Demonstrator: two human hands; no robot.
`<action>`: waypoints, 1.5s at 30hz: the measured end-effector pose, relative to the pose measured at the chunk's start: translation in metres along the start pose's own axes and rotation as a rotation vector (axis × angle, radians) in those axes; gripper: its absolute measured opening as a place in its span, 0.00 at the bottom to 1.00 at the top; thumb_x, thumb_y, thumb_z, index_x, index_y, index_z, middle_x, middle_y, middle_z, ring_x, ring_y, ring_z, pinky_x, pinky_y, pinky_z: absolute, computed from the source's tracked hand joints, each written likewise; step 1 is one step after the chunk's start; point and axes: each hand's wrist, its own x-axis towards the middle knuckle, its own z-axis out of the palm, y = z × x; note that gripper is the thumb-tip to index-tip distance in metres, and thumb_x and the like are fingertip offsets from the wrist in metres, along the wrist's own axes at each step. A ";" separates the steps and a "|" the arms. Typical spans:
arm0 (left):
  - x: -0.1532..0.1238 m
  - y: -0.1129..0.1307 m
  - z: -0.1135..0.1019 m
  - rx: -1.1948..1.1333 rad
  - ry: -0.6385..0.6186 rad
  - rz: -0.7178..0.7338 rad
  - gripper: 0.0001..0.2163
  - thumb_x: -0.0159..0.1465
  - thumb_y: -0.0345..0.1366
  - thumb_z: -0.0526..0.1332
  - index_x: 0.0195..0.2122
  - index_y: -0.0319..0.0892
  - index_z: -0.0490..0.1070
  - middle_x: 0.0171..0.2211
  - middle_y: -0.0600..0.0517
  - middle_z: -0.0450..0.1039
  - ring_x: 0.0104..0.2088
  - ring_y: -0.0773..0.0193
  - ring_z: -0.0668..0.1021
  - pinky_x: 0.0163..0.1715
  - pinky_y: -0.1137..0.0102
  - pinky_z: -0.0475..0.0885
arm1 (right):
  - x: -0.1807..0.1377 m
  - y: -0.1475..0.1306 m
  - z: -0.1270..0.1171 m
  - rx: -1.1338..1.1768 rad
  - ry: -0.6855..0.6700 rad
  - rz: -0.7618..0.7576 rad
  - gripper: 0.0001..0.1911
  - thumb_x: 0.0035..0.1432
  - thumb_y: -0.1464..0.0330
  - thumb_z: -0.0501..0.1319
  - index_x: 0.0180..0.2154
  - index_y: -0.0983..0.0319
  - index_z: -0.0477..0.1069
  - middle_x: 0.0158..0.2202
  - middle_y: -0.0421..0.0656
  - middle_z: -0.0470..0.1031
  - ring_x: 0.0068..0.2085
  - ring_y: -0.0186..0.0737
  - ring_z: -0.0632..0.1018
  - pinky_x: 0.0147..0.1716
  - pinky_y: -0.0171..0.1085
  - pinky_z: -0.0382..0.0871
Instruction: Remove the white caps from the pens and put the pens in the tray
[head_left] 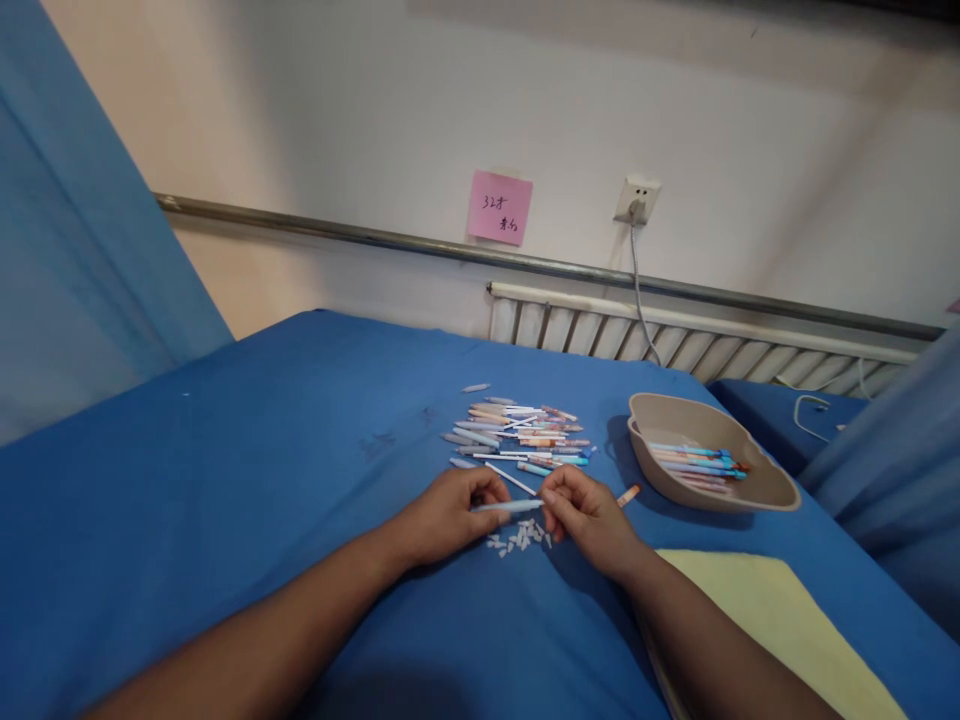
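A pale blue pen barrel (514, 507) lies level between my hands, just above the blue sheet. My left hand (459, 510) is closed around its left part. The thumb and fingertips of my right hand (585, 510) pinch its narrow right end; whether a separate tip piece is there is hidden by the fingers. Beneath the barrel, several small white cone-shaped tips (517, 540) lie scattered. Past my hands is a pile of pen barrels and thin white refills (517, 435). One white refill (511, 478) slants toward my right hand, and an orange pen part (628, 495) sticks out beyond it.
At the right stands a beige basin (712, 420) with several pens (694, 465) in it. A pale yellow pad (750, 590) lies under my right forearm. Behind the blue-covered surface (262, 450) are a radiator (585, 330), a metal rail (375, 238) and a plugged-in cord (637, 280).
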 end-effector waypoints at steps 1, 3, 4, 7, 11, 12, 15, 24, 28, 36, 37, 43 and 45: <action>-0.001 0.000 0.001 0.009 -0.043 -0.015 0.09 0.57 0.40 0.59 0.33 0.40 0.71 0.24 0.56 0.69 0.25 0.68 0.68 0.24 0.76 0.62 | 0.000 0.000 0.000 -0.011 -0.006 0.003 0.14 0.59 0.56 0.55 0.32 0.60 0.63 0.20 0.35 0.68 0.20 0.31 0.69 0.22 0.31 0.63; -0.003 0.001 0.004 0.045 -0.123 -0.031 0.09 0.59 0.40 0.58 0.35 0.41 0.72 0.24 0.56 0.69 0.25 0.68 0.68 0.24 0.76 0.61 | 0.000 0.001 0.001 -0.019 -0.022 0.007 0.14 0.59 0.56 0.55 0.32 0.60 0.63 0.20 0.35 0.68 0.20 0.31 0.68 0.22 0.31 0.63; -0.004 0.002 0.004 0.065 -0.147 -0.029 0.09 0.59 0.40 0.57 0.35 0.41 0.72 0.25 0.56 0.70 0.25 0.68 0.69 0.24 0.76 0.60 | 0.001 0.001 0.001 -0.016 -0.032 0.007 0.14 0.59 0.56 0.55 0.32 0.61 0.63 0.20 0.35 0.68 0.20 0.30 0.68 0.22 0.31 0.62; -0.005 0.002 0.005 0.105 -0.160 -0.014 0.09 0.60 0.39 0.56 0.35 0.41 0.72 0.25 0.56 0.70 0.25 0.68 0.68 0.24 0.76 0.60 | 0.001 0.003 0.001 -0.012 -0.045 0.004 0.14 0.59 0.57 0.55 0.33 0.61 0.64 0.20 0.35 0.68 0.20 0.30 0.68 0.22 0.30 0.61; -0.005 0.001 0.005 0.120 -0.145 -0.008 0.08 0.59 0.38 0.56 0.34 0.41 0.71 0.26 0.56 0.70 0.26 0.68 0.69 0.25 0.76 0.59 | 0.000 0.004 0.001 -0.045 -0.050 0.007 0.14 0.59 0.57 0.55 0.32 0.61 0.65 0.20 0.35 0.69 0.20 0.30 0.68 0.22 0.30 0.61; -0.005 0.001 0.005 0.120 -0.144 -0.006 0.08 0.59 0.38 0.56 0.34 0.41 0.71 0.26 0.56 0.70 0.26 0.68 0.69 0.25 0.76 0.59 | 0.000 0.004 0.001 -0.042 -0.050 0.007 0.14 0.59 0.57 0.55 0.32 0.61 0.65 0.20 0.35 0.69 0.20 0.30 0.68 0.22 0.30 0.61; -0.005 0.003 0.002 0.118 -0.146 0.003 0.08 0.60 0.39 0.56 0.34 0.41 0.71 0.25 0.57 0.68 0.26 0.68 0.68 0.25 0.75 0.59 | 0.002 0.005 -0.002 -0.005 -0.028 0.008 0.15 0.58 0.56 0.56 0.32 0.61 0.64 0.19 0.35 0.68 0.19 0.30 0.68 0.21 0.30 0.61; 0.002 -0.009 -0.030 0.143 -0.047 -0.025 0.09 0.58 0.41 0.57 0.32 0.42 0.72 0.25 0.56 0.69 0.27 0.66 0.69 0.27 0.74 0.62 | 0.014 0.010 -0.036 0.133 0.384 0.090 0.15 0.50 0.56 0.59 0.33 0.61 0.64 0.16 0.32 0.64 0.14 0.29 0.62 0.12 0.28 0.57; 0.008 -0.021 -0.033 0.082 0.024 -0.076 0.10 0.56 0.42 0.58 0.33 0.42 0.71 0.26 0.55 0.72 0.27 0.65 0.70 0.27 0.74 0.62 | 0.017 0.018 -0.040 -0.003 0.494 0.099 0.12 0.51 0.59 0.57 0.33 0.61 0.64 0.18 0.35 0.67 0.16 0.31 0.66 0.13 0.29 0.59; 0.014 -0.030 -0.033 -0.068 0.057 -0.127 0.11 0.55 0.42 0.59 0.33 0.40 0.70 0.27 0.53 0.74 0.26 0.65 0.72 0.26 0.73 0.64 | 0.010 0.023 -0.037 -0.619 0.279 0.011 0.04 0.55 0.67 0.54 0.32 0.59 0.67 0.23 0.38 0.74 0.25 0.38 0.74 0.25 0.34 0.63; 0.015 -0.030 -0.034 -0.084 0.069 -0.132 0.11 0.54 0.42 0.59 0.33 0.40 0.70 0.27 0.53 0.74 0.25 0.66 0.72 0.26 0.73 0.64 | 0.009 0.022 -0.037 -0.703 0.277 0.005 0.03 0.55 0.68 0.55 0.32 0.59 0.67 0.24 0.39 0.75 0.25 0.38 0.75 0.25 0.34 0.61; 0.019 -0.035 -0.034 -0.159 0.115 -0.137 0.12 0.54 0.43 0.60 0.32 0.39 0.69 0.26 0.53 0.73 0.24 0.67 0.71 0.24 0.74 0.63 | 0.007 0.014 -0.035 -0.864 0.261 -0.020 0.03 0.56 0.69 0.55 0.33 0.59 0.67 0.26 0.41 0.75 0.28 0.40 0.75 0.26 0.34 0.58; 0.021 -0.037 -0.034 -0.175 0.128 -0.133 0.12 0.53 0.43 0.61 0.32 0.39 0.69 0.26 0.53 0.73 0.24 0.67 0.71 0.24 0.74 0.63 | 0.007 0.011 -0.034 -0.798 0.259 -0.060 0.04 0.57 0.68 0.54 0.33 0.59 0.67 0.25 0.39 0.74 0.27 0.39 0.74 0.27 0.34 0.59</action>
